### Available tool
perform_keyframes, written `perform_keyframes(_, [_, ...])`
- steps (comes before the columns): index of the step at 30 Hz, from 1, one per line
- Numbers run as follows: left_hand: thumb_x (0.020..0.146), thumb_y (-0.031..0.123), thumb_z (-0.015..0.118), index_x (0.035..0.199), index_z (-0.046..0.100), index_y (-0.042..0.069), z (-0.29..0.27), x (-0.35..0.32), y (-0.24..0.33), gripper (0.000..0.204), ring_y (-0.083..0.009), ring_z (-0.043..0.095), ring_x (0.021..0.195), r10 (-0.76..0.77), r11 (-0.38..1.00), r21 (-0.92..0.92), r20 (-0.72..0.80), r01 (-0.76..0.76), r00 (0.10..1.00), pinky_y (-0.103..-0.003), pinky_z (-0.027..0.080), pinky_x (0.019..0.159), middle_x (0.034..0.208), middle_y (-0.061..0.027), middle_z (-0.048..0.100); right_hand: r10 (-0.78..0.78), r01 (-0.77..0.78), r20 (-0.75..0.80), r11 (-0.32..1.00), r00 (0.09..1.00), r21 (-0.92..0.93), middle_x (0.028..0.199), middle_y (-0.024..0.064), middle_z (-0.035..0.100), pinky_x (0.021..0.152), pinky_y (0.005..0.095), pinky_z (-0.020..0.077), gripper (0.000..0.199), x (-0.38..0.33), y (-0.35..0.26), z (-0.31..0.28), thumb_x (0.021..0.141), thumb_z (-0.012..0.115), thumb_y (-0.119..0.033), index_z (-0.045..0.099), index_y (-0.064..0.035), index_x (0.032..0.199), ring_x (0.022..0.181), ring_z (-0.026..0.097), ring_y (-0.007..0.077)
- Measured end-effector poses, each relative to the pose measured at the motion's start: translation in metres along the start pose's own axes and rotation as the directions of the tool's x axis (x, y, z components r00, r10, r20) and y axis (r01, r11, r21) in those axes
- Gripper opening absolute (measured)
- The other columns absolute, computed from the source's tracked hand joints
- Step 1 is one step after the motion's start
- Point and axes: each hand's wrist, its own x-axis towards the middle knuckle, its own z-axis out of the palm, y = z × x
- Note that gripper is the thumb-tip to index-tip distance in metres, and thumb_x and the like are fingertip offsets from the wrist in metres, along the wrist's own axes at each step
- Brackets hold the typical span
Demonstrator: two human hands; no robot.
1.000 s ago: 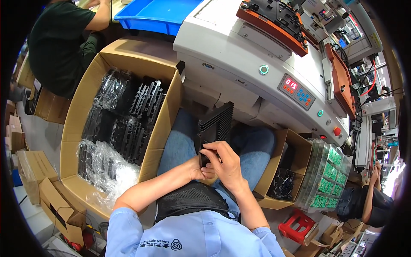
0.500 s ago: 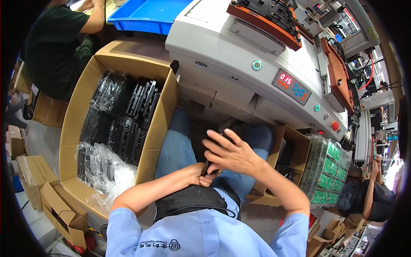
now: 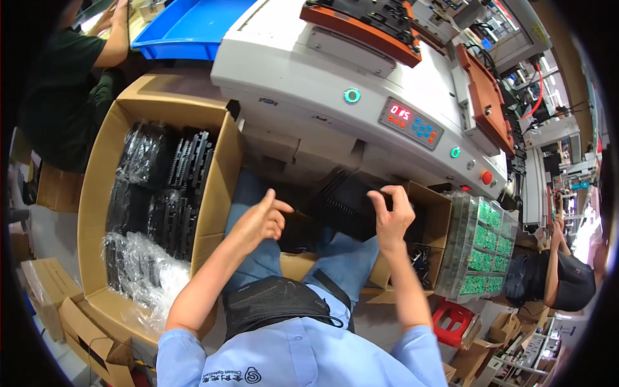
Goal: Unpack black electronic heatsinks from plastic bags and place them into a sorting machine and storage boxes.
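Observation:
A black plastic panel [image 3: 345, 205] with rows of slots hangs tilted over my lap, slightly blurred. My right hand [image 3: 394, 216] pinches its right edge between thumb and bent fingers. Just left of the panel is my left hand [image 3: 259, 222], thumb up and apart, the other fingers loosely bent, with nothing visible in it. On my left stands a cardboard box [image 3: 219, 187] with stacked black plastic parts [image 3: 190, 161] and clear plastic wrap [image 3: 145, 261]. Another cardboard box [image 3: 440, 222], partly hidden behind my right hand, holds dark parts.
A white machine [image 3: 290, 77] spans the front, with lit buttons, a red stop button [image 3: 486, 177] and orange-edged fixtures [image 3: 361, 32]. Clear trays of green boards [image 3: 480, 251] stand right. A blue tray [image 3: 187, 29] lies far left. Co-workers sit left and right; a red stool [image 3: 451, 322] is lower right.
My hands have parted from near my waist and moved forward. The black panel now shows in my right hand over my lap. The view has shifted to the right.

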Motion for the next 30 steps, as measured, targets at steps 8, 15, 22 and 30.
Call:
perform_keyframes(8, [0.086,0.028,0.063,0.127,0.043,-0.001,0.043,-0.011,-0.041,0.055,-0.022,0.052,0.108,0.209,0.935,0.267,0.119,-0.234,0.971,-0.036,0.043,0.094,0.12,-0.0115,0.052,0.725,-0.689,0.238,0.419,0.646,0.591,0.07,-0.0041,0.04,0.061,0.0226,0.0332,0.03,-0.077,-0.019,0.067,0.093,0.055,-0.029,0.05,-0.0068,0.074,0.068,0.035,0.0062])
perform_keyframes(15, [0.075,0.011,0.07,0.111,0.055,-0.001,0.031,-0.011,-0.014,0.04,-0.0178,0.061,0.093,0.096,0.993,-0.065,-0.074,-0.101,0.993,-0.032,0.049,0.084,0.102,-0.009,0.062,0.379,-0.569,0.434,0.649,0.818,0.506,0.084,0.0026,0.058,0.073,0.0225,0.0433,0.022,-0.066,-0.006,0.031,0.089,0.058,-0.02,0.058,-0.0003,0.099,0.083,0.052,0.0076])
perform_keyframes(22, [0.075,0.01,0.072,0.113,0.052,0.0,0.027,-0.022,0.002,0.044,-0.017,0.061,0.09,0.141,0.989,0.058,-0.086,-0.137,0.986,-0.031,0.051,0.082,0.101,-0.0092,0.062,0.679,-0.643,0.042,0.711,0.733,-0.284,0.094,0.0168,0.066,0.078,0.0446,0.0483,0.026,-0.016,0.127,-0.049,0.084,0.057,-0.022,0.057,-0.0092,0.106,0.091,0.062,0.0363])
perform_keyframes(30, [0.076,0.015,0.073,0.109,0.055,0.0,0.025,-0.017,-0.004,0.04,-0.017,0.061,0.091,0.134,0.99,0.045,-0.062,-0.131,0.989,-0.031,0.05,0.082,0.101,-0.0092,0.062,0.806,-0.398,0.338,0.548,0.485,-0.735,0.121,0.0257,0.047,0.084,0.0489,0.0487,0.062,-0.06,0.256,0.02,0.08,0.062,-0.037,0.032,-0.0063,0.125,0.102,0.057,0.0434])
